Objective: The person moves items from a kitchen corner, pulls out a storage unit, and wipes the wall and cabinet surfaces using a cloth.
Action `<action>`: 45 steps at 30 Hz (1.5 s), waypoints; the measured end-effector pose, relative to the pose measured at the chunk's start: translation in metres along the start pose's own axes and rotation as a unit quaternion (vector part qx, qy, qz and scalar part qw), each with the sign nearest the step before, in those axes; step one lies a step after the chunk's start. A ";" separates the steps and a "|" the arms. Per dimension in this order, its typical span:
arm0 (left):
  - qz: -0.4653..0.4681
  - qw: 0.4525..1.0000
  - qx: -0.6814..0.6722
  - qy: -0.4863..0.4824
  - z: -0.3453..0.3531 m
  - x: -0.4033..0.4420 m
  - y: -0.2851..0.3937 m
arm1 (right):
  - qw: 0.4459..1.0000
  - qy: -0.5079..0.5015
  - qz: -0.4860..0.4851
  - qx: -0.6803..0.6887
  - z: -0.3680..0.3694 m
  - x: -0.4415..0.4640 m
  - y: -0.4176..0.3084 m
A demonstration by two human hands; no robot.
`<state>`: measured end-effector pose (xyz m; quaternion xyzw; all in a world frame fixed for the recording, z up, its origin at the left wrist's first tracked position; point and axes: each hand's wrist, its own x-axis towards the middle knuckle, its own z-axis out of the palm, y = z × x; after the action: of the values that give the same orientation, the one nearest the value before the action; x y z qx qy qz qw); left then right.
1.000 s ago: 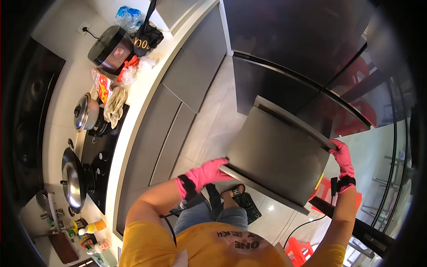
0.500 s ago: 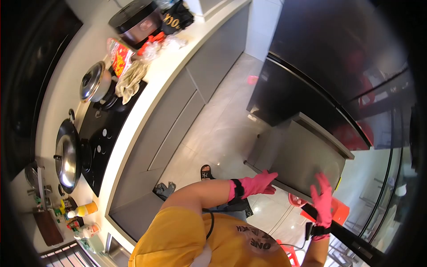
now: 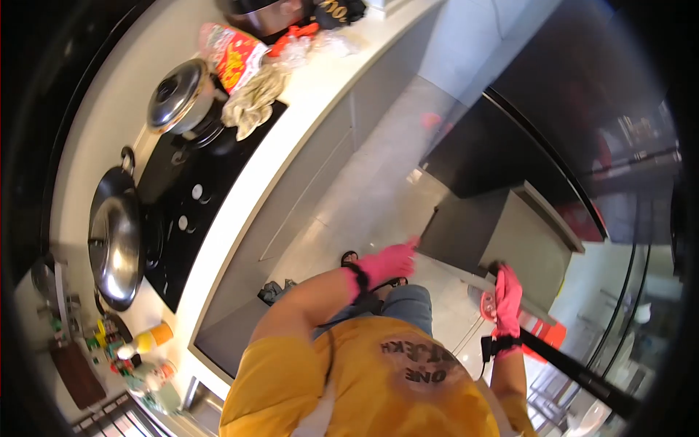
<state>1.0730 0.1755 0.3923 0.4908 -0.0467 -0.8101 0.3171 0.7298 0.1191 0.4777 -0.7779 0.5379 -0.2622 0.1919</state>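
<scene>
Pink rubber gloves cover both hands. My left hand [image 3: 392,264] is beside the near left corner of a grey box-shaped cabinet [image 3: 535,251]; its fingers look bunched and blurred, and I cannot tell if they touch the cabinet. My right hand [image 3: 507,295] is at the cabinet's near edge, its fingers drawn together and bent. A small dark brown thing [image 3: 496,267] shows at those fingertips, too blurred to name. The cabinet stands low on the floor, at an angle.
A dark fridge [image 3: 502,146] stands behind the cabinet. Left is a counter [image 3: 218,247] with a black hob [image 3: 178,218], a lidded wok [image 3: 116,240], a lidded pot [image 3: 178,98], a cloth [image 3: 255,100] and bottles [image 3: 149,339]. A red stool [image 3: 545,339] is right of my right hand.
My view has shifted, so the counter shows farther right. My left hand has moved left, away from the cabinet top. My right hand's spread fingers have drawn together at the near edge.
</scene>
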 end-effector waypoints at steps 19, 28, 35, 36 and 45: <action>0.051 0.945 0.063 0.315 -0.074 -0.102 -0.051 | 0.984 0.131 -0.087 0.078 -0.003 -0.027 0.055; 0.108 0.934 0.226 0.257 0.008 -0.070 0.004 | 0.974 0.173 -0.085 0.120 -0.002 -0.034 0.033; 0.112 0.901 0.106 0.406 -0.006 -0.101 -0.060 | 0.986 0.062 -0.134 0.076 -0.022 0.006 0.053; 0.124 0.889 0.076 0.434 -0.015 -0.108 -0.078 | 0.990 0.009 -0.124 0.062 -0.051 0.009 0.032; 0.269 0.748 -0.111 0.597 -0.053 -0.156 -0.221 | 0.971 -0.204 -0.116 0.045 0.005 0.050 0.076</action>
<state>1.0626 0.4505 0.3988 0.8029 0.1122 -0.2327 0.5371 0.6911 0.0454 0.4399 -0.8627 0.3809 -0.1424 0.3006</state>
